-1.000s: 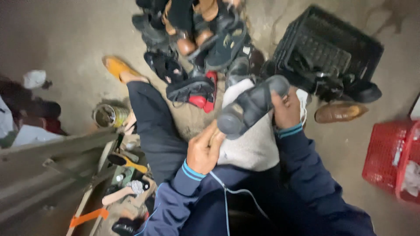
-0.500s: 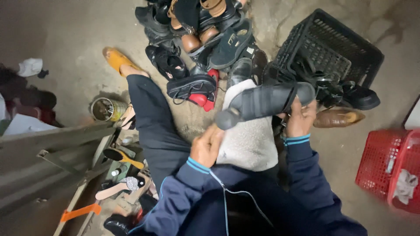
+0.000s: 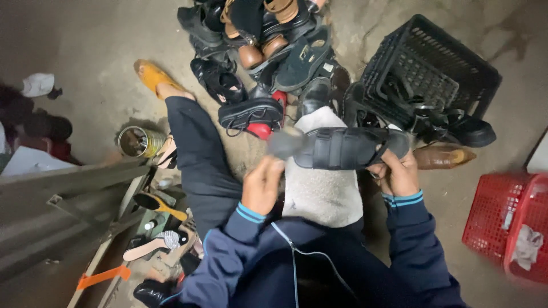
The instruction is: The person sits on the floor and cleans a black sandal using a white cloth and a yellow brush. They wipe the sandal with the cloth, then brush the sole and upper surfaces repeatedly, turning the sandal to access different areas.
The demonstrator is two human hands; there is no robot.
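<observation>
I sit on the floor with a pale cloth (image 3: 322, 191) over my lap. A dark strapped sandal (image 3: 342, 148) lies sideways above it. My right hand (image 3: 397, 171) grips the sandal's heel end. My left hand (image 3: 262, 185) is closed near the sandal's toe, and a blurred grey round object (image 3: 285, 142) shows just above its fingers. I cannot tell what that object is. My left leg in dark trousers stretches toward a yellow shoe (image 3: 153, 75).
A heap of dark and brown shoes (image 3: 262, 51) lies ahead. A black plastic crate (image 3: 428, 71) sits at the right with shoes and a brown shoe (image 3: 444, 155) beside it. A red basket (image 3: 511, 225) stands at far right. A tin can (image 3: 138, 141) and tools are at left.
The sandal has turned from tilted upright to lying level across my lap. My right hand moved to its heel end, and my left hand rose toward its toe.
</observation>
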